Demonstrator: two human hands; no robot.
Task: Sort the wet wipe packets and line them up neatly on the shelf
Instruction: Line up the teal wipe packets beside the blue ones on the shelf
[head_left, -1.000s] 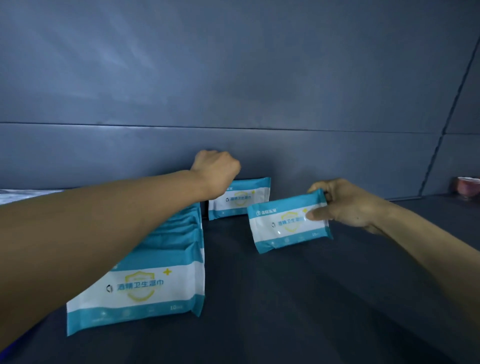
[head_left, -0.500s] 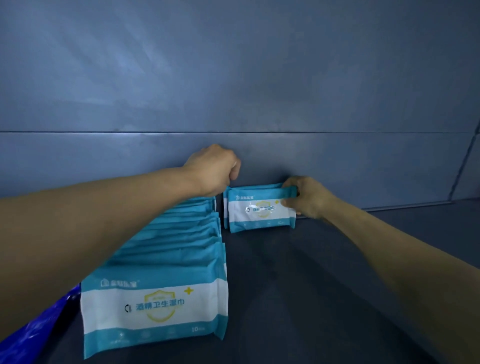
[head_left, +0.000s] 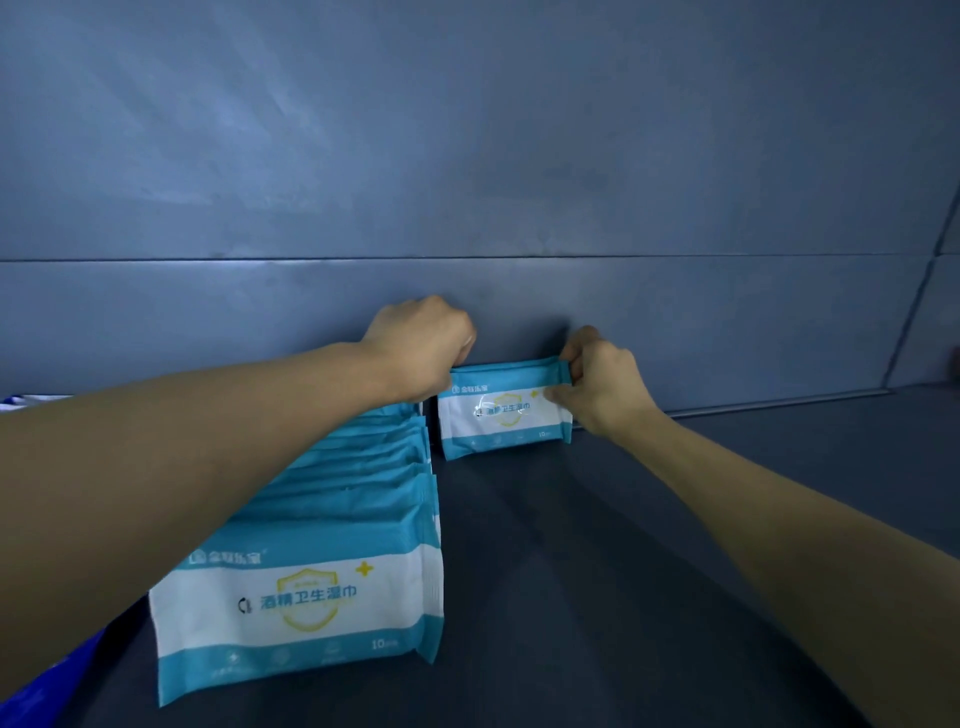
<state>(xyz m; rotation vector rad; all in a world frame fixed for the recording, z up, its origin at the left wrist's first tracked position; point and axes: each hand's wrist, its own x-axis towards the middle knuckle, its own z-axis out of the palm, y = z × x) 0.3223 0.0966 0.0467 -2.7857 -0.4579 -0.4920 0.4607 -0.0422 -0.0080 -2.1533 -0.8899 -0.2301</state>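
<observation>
One long row of wet wipe packets already stands upright on the dark shelf, running from the front edge back beneath the left forearm to the rear wall. Its front packet faces the camera squarely, and the ones behind show only their teal top edges, closely packed and fairly even. That row looks finished, or nearly so.

Just to the right of the left hand, a second row is only beginning. A single visible packet stands there close against the wall, label forward; whether another sits behind it cannot be told. The right hand pinches this packet at its upper right corner, thumb and fingers closed on the teal seal, apparently squaring it up. The left hand is curled at the back end of the first row, its knuckles touching or almost touching the wall; its fingertips are hidden, so whether they grip the rearmost packet's top or merely steady it cannot be told.

Judging by the bare shelf stretching away to the right of the right hand, the second row has most of its length still to fill. No loose packets waiting to be placed are in view, so how many remain is unknown.
</observation>
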